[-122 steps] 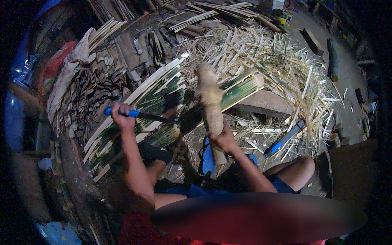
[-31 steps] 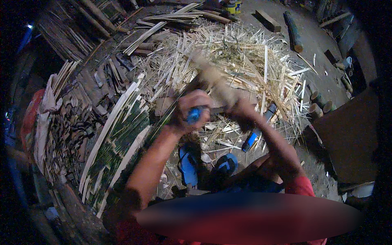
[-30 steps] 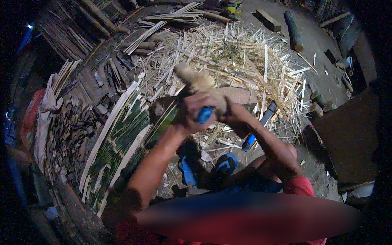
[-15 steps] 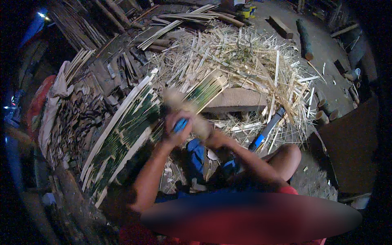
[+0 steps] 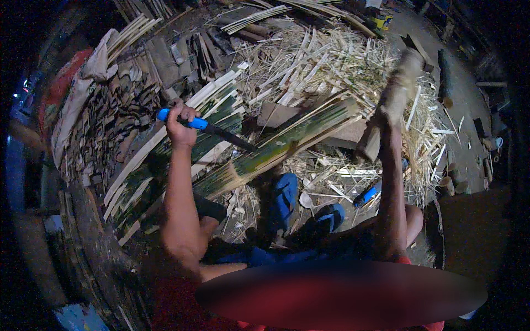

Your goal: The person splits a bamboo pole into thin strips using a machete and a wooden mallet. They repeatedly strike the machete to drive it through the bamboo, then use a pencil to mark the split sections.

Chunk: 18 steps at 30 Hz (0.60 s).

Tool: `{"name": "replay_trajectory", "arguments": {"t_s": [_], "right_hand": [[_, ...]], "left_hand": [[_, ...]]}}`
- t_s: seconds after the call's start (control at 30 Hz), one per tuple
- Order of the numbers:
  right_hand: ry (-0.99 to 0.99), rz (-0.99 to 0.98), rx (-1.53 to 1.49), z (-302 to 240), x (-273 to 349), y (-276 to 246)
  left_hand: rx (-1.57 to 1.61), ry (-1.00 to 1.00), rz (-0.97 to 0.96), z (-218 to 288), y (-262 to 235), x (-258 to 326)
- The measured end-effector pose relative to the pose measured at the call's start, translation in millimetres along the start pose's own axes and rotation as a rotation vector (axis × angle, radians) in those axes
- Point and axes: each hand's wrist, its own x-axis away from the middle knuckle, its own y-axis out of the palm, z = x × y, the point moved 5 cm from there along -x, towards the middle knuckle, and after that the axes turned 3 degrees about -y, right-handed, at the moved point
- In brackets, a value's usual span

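Observation:
My left hand (image 5: pixel 181 122) is closed around the blue handle of a knife (image 5: pixel 226 135). Its dark blade points right, and the tip meets a green bamboo piece (image 5: pixel 270 151) slit lengthwise into strips. That piece slants across the space before me, its far part over a wooden block (image 5: pixel 345 134). On the right, my right hand (image 5: pixel 390 117) grips a thick, pale wooden club (image 5: pixel 402 83), slightly blurred, tilted with its upper end away from me. More split green bamboo (image 5: pixel 212 118) lies under and beyond my left forearm.
Pale shavings and strips (image 5: pixel 314 60) are heaped beyond the block. Wood scraps (image 5: pixel 110 110) pile up at left beside a whitish sack (image 5: pixel 83 88). A second blue-handled tool (image 5: pixel 367 196) lies near my blue sandals (image 5: pixel 286 196). Logs (image 5: pixel 445 77) rest on the right.
My hands have moved apart: the left leftward with the knife, the right rightward with the club. The knife's blade and more of the slit bamboo now show. The view has shifted.

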Motion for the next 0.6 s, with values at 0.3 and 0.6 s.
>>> {"name": "replay_trajectory", "arguments": {"t_s": [0.3, 0.6], "right_hand": [[0.151, -1.027, 0.066, 132.2, 209.2, 304.7], [0.149, -0.734, 0.232, 125.9, 177.5, 112.1]], "left_hand": [[-0.468, 0.029, -0.218, -10.1, 17.9, 11.0], [-0.458, 0.216, 0.527, 42.3, -16.3, 23.9]]}}
